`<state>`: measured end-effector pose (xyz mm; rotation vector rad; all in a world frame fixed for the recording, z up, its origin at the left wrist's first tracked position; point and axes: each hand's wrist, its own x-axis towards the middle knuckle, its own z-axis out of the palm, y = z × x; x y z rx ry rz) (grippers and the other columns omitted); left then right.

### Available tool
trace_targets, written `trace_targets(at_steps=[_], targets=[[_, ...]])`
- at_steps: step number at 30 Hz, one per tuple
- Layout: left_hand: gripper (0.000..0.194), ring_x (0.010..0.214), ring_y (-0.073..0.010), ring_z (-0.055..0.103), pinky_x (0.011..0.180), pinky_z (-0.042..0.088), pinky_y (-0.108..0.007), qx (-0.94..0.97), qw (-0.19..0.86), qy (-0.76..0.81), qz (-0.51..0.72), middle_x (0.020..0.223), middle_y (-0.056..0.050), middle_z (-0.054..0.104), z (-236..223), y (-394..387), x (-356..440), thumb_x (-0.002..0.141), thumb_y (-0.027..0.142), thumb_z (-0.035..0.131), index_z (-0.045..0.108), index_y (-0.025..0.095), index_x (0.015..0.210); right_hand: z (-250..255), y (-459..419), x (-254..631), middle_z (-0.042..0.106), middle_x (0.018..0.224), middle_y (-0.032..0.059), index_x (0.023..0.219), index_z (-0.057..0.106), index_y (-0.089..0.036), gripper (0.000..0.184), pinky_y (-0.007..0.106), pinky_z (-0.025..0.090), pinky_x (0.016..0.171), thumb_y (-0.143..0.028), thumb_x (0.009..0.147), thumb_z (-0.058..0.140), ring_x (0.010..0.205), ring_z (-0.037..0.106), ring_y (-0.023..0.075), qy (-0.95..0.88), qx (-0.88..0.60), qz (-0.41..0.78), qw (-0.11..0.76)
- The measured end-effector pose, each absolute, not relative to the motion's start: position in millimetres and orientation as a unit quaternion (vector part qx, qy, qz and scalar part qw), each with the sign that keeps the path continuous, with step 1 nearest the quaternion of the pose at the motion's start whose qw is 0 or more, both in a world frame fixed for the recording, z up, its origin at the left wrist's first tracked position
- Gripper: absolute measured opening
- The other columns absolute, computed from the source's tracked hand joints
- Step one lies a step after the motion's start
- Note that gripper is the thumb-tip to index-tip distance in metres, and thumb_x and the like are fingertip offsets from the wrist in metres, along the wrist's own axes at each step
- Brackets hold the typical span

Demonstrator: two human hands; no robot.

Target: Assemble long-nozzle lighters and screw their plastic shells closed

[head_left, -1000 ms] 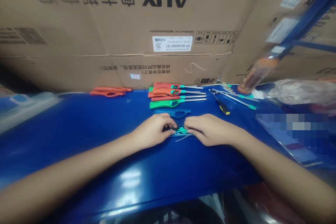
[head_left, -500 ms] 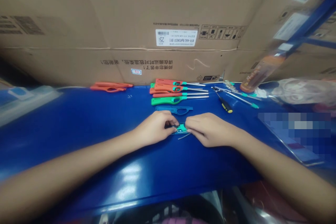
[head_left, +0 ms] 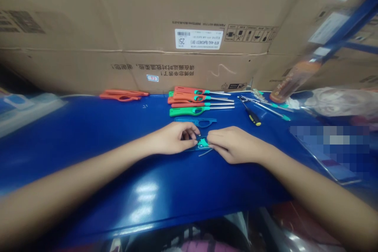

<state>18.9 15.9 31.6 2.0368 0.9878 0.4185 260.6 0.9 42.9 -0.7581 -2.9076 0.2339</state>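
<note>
On the blue table, a half casing of a long-nosed lighter in blue lies between my hands, with a teal part (head_left: pixel 203 143) and a thin wire inside it. My left hand (head_left: pixel 177 138) curls over the casing's left end, thumb and fingertips closed about its edges. From the right, my right hand (head_left: pixel 236 143) pinches the casing's other end by the teal part, and its fingers hide what lies under them. A thin grey tube or wire (head_left: pixel 205 152) pokes out below. Just beyond my hands is another blue lighter half casing (head_left: pixel 196 121).
Several assembled lighters (head_left: pixel 190 111) are stacked behind, with orange casings (head_left: pixel 124 95) to their left. A screwdriver (head_left: pixel 253 117), metal lighter rods (head_left: pixel 270 109), a bottle (head_left: pixel 295 80) and a plastic bag (head_left: pixel 339 102) lie rightward. A large cardboard box (head_left: pixel 132 39) walls off the back.
My left hand has shifted slightly left, its fingertips drawn back from the teal part. My right hand keeps its pinch in nearly the same place. The view has tilted a little.
</note>
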Motion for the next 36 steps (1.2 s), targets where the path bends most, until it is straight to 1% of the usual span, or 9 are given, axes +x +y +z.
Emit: trace_targets(at_steps=[4,10,13,17,21,25,29,33,36], targets=[[0.029,0.070,-0.0142,0.061,0.067,0.049,-0.026,0.824,0.384,0.391,0.141,0.084,-0.004,0.071,32.9,16.6,17.1,0.091,0.028,0.059,0.067,0.012,0.114,42.6,-1.1,259.5,0.054,0.076,0.0001,0.080,0.052,-0.019,0.018,0.027,0.031,0.060,-0.014,0.096,0.046,0.065,0.044,0.0137,-0.969,-0.239,0.045,0.048],[0.021,0.069,-0.0143,0.061,0.065,0.045,-0.025,0.843,0.338,0.401,0.117,0.086,-0.004,0.073,36.0,7.7,21.5,0.094,0.025,0.055,0.071,0.014,0.102,41.2,-3.1,258.3,0.058,0.079,0.0020,0.085,0.059,-0.018,0.015,0.029,0.026,0.056,-0.012,0.093,0.047,0.065,0.048,0.0146,-0.974,-0.223,-0.015,0.030],[0.023,0.071,-0.0157,0.062,0.064,0.044,-0.026,0.849,0.309,0.409,0.125,0.084,-0.004,0.071,34.7,2.0,25.5,0.096,0.032,0.056,0.070,0.015,0.097,41.3,-4.5,257.5,0.060,0.080,0.0024,0.086,0.061,-0.018,0.016,0.029,0.026,0.055,-0.011,0.093,0.047,0.065,0.049,0.0148,-0.975,-0.220,-0.031,0.023],[0.021,0.071,-0.0163,0.061,0.064,0.042,-0.026,0.858,0.251,0.423,0.150,0.085,-0.004,0.070,29.1,-1.6,28.9,0.093,0.035,0.062,0.068,0.015,0.093,43.3,-3.4,261.2,0.060,0.081,0.0017,0.089,0.063,-0.018,0.020,0.028,0.033,0.059,-0.020,0.099,0.046,0.066,0.052,0.0141,-0.970,-0.236,0.004,0.058],[0.019,0.074,-0.0166,0.062,0.065,0.042,-0.026,0.860,0.249,0.417,0.159,0.088,-0.004,0.070,25.7,0.5,27.8,0.094,0.035,0.063,0.069,0.017,0.093,47.9,1.7,269.5,0.061,0.095,0.0022,0.101,0.062,-0.020,0.011,0.026,0.039,0.064,-0.024,0.097,0.053,0.072,0.055,0.0129,-0.951,-0.280,0.060,0.114],[0.019,0.078,-0.0175,0.063,0.067,0.044,-0.027,0.865,0.237,0.406,0.175,0.091,-0.004,0.071,24.6,4.3,25.8,0.095,0.034,0.064,0.071,0.016,0.096,48.6,6.4,272.1,0.061,0.108,0.0029,0.101,0.062,-0.022,0.010,0.026,0.042,0.067,-0.021,0.092,0.058,0.076,0.058,0.0130,-0.944,-0.298,0.092,0.105],[0.020,0.083,-0.0190,0.066,0.071,0.047,-0.028,0.866,0.233,0.398,0.195,0.095,-0.006,0.072,21.6,6.3,24.8,0.095,0.032,0.064,0.073,0.016,0.103,44.1,8.7,269.2,0.062,0.107,0.0033,0.100,0.061,-0.022,0.007,0.027,0.045,0.074,-0.023,0.094,0.059,0.087,0.060,0.0157,-0.941,-0.296,0.125,0.102],[0.025,0.088,-0.0201,0.067,0.077,0.050,-0.029,0.871,0.227,0.377,0.219,0.100,-0.008,0.072,16.7,7.1,24.2,0.096,0.032,0.063,0.073,0.015,0.111,42.1,8.8,268.9,0.063,0.104,0.0037,0.099,0.061,-0.021,0.006,0.028,0.046,0.074,-0.025,0.096,0.058,0.087,0.061,0.0163,-0.936,-0.306,0.138,0.104],[0.027,0.091,-0.0211,0.066,0.080,0.051,-0.031,0.873,0.214,0.372,0.232,0.100,-0.009,0.071,14.0,8.4,24.0,0.097,0.033,0.061,0.072,0.014,0.112,42.4,8.3,269.9,0.059,0.117,0.0062,0.102,0.062,-0.021,0.009,0.028,0.047,0.072,-0.025,0.094,0.059,0.085,0.061,0.0157,-0.938,-0.309,0.113,0.113]])
